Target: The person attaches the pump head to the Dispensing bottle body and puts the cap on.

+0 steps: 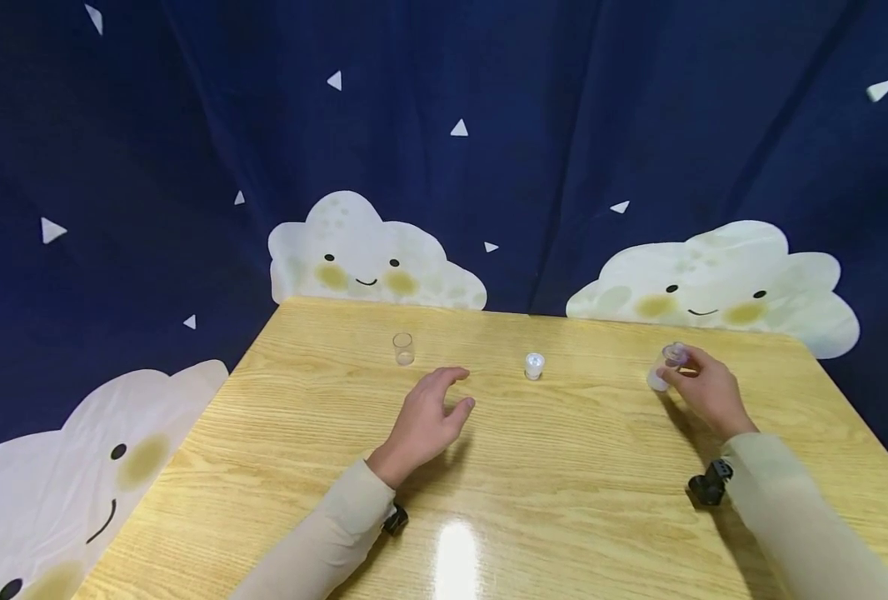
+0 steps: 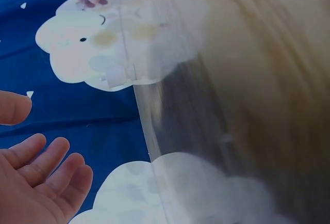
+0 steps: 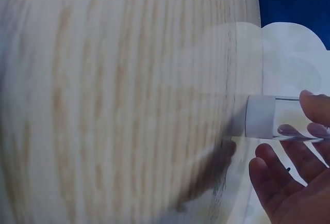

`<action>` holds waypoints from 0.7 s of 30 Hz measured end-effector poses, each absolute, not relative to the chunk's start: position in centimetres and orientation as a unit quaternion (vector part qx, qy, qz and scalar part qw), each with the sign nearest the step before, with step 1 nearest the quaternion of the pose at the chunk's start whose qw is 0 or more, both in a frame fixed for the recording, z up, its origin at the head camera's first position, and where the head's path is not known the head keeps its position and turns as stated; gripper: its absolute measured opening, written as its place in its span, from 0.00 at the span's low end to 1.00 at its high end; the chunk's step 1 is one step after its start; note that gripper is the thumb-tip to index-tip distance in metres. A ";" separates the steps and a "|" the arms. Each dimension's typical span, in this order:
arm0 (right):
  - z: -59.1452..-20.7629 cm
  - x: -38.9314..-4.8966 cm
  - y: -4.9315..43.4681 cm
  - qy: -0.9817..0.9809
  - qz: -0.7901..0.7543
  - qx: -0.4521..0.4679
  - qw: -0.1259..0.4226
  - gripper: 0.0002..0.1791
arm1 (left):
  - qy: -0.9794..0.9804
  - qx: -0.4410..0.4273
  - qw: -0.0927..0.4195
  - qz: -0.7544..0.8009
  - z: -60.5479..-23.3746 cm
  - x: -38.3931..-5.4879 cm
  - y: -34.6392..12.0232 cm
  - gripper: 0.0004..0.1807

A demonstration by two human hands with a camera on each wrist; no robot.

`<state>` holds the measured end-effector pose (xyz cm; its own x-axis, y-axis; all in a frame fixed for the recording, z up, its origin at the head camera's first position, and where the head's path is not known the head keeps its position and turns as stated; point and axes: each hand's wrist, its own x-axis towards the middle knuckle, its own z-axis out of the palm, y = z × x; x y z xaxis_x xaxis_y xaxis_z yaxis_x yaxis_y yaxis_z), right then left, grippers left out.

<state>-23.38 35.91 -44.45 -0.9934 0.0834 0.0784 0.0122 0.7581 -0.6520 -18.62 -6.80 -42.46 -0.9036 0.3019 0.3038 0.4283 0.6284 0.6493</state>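
Note:
My right hand point(image 1: 706, 392) pinches a clear cylinder with a white base point(image 1: 657, 380) between thumb and fingers, at the right of the table. In the right wrist view the see-through part of this clear cylinder point(image 3: 289, 115) lies against the fingertips, and its white base meets the tabletop or nearly so. My left hand point(image 1: 427, 421) hovers over the middle left with fingers relaxed and holds nothing. Beyond it stands a small clear cup point(image 1: 403, 350). Between the hands is a small white, tealight-like piece point(image 1: 534, 365), which also appears as a white piece point(image 2: 116, 77) in the left wrist view.
The glossy wooden table point(image 1: 564, 500) reflects a bright light near its front. A dark blue curtain point(image 1: 526, 150) with white clouds and triangles hangs behind its far edge and at the left. Each wrist wears a small black camera point(image 1: 708, 485).

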 end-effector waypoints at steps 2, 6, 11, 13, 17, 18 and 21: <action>-44.6 -23.4 35.9 -0.936 0.347 -0.024 0.049 0.37 | -0.900 -0.202 0.082 -0.378 -42.4 -18.6 -6.9 0.23; -44.6 -23.5 35.8 -0.937 0.346 -0.027 0.042 0.37 | -0.899 -0.204 0.088 -0.377 -42.3 -18.6 -7.1 0.23; -44.5 -23.6 35.4 -0.937 0.344 -0.029 0.043 0.36 | -0.899 -0.205 0.092 -0.377 -42.2 -18.7 -7.3 0.23; -44.4 -23.6 35.2 -0.937 0.346 -0.028 0.041 0.36 | -0.899 -0.204 0.089 -0.378 -42.2 -18.6 -7.3 0.23; -44.0 -23.4 34.6 -0.937 0.346 -0.021 0.039 0.37 | -0.899 -0.204 0.085 -0.378 -42.3 -18.6 -7.3 0.23; -43.9 -23.2 34.5 -0.938 0.345 -0.017 0.041 0.37 | -0.898 -0.205 0.086 -0.379 -42.3 -18.6 -7.3 0.23; -43.4 -22.8 33.8 -0.941 0.336 -0.002 0.050 0.35 | -0.898 -0.205 0.085 -0.380 -42.3 -18.5 -7.2 0.22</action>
